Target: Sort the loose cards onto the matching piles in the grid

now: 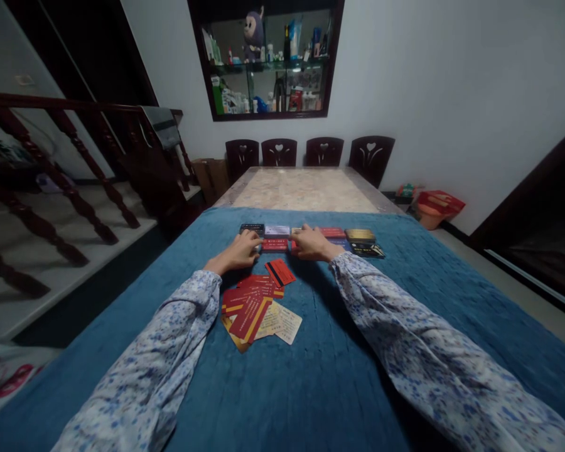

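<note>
My left hand (239,252) is at the left end of two rows of stacked cards, fingers curled down, its index finger at the edge of a red card stack (274,245). My right hand (309,243) bends its fingers over another red stack in the front row and partly hides it. Behind my hands are a black stack (252,228), a whitish stack (277,230) and a red stack (332,232). Nearer me, loose red cards (250,317) and cream cards (289,323) overlap in a fan, with a red card with a black stripe (279,272) above them.
A gold stack (360,235) and a black stack (367,250) stand at the right end of the rows. Blue cloth (339,389) covers the near part of the table (301,188). Several chairs (279,152) line the far end. A stair railing (75,107) is at left.
</note>
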The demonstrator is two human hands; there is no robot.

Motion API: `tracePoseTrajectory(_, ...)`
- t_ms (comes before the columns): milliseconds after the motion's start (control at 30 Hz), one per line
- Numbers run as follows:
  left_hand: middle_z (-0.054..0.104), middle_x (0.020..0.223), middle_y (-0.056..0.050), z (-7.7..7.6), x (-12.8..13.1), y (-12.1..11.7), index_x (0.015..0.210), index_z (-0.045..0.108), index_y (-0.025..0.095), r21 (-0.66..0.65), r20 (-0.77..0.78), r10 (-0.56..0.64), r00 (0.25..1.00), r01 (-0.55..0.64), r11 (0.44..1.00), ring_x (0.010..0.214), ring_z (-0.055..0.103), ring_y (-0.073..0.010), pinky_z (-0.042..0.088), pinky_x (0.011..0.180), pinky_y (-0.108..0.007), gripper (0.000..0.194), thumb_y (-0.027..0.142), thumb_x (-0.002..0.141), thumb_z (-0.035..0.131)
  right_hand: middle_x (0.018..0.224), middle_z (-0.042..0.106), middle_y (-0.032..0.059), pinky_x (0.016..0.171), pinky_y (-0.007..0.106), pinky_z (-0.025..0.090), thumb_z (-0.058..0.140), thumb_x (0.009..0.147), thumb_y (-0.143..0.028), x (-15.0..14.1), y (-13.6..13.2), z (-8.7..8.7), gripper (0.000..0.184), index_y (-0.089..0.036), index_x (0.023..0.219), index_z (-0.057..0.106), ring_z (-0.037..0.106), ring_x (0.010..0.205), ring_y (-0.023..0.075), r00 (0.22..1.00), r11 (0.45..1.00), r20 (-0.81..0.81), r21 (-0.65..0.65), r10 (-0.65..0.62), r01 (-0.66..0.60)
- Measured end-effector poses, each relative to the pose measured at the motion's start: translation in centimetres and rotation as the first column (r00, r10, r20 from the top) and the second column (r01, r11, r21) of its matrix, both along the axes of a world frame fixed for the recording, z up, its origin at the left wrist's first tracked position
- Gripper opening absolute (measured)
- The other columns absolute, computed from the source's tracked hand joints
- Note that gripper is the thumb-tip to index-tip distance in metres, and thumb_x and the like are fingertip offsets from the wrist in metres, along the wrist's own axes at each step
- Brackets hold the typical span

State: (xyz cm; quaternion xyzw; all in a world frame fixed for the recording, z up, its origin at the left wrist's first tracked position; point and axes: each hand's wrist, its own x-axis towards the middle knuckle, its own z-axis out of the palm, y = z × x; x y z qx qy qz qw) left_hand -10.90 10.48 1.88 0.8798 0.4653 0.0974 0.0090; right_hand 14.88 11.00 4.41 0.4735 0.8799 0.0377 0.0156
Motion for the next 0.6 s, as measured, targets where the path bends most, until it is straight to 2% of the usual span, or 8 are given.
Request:
tracePoseTrajectory(233,0.059,0.130,-0.012,-0.1,0.2,-1.5,0.133,0.064,0.025,-0.004,-0.050,-0.030,0.998,0.030,1.000,0.119,0.047,-0.0303,0.043,0.100,-0.048,0.048,0.016,0.086,0.057,0.136,0.065,0.0168,0.103,0.057,0.039,0.062,0.092,-0.034,0.6,-2.9,-0.2,0.035,-0.020,0.123,0.068,0.046,0.131,0.0388,1.000,1.000,-0.010,0.016,0.015,-0.015)
tracePoseTrajectory(433,0.058,0.136,-0.009,-0.8,0.5,-2.5,0.138,0.063,0.031,-0.018,-0.042,-0.083,0.996,0.082,0.996,0.120,0.047,-0.0292,0.042,0.105,-0.048,0.053,0.014,0.088,0.057,0.135,0.065,0.0161,0.098,0.051,0.042,0.061,0.094,-0.038,0.4,-5.2,-0.3,0.040,-0.020,0.129,0.066,0.046,0.130,0.0379,0.999,0.999,-0.032,-0.013,0.035,-0.035)
tracePoseTrajectory(600,0.058,0.136,-0.008,-1.1,1.3,-3.2,0.143,0.060,0.035,-0.032,-0.121,-0.099,0.988,0.096,0.995,0.121,0.047,-0.0294,0.041,0.105,-0.048,0.063,0.008,0.085,0.057,0.129,0.067,0.0164,0.097,0.050,0.041,0.059,0.096,-0.044,0.0,-6.5,-0.7,0.041,-0.020,0.129,0.067,0.049,0.125,0.0365,0.997,0.997,-0.024,-0.031,0.073,-0.074)
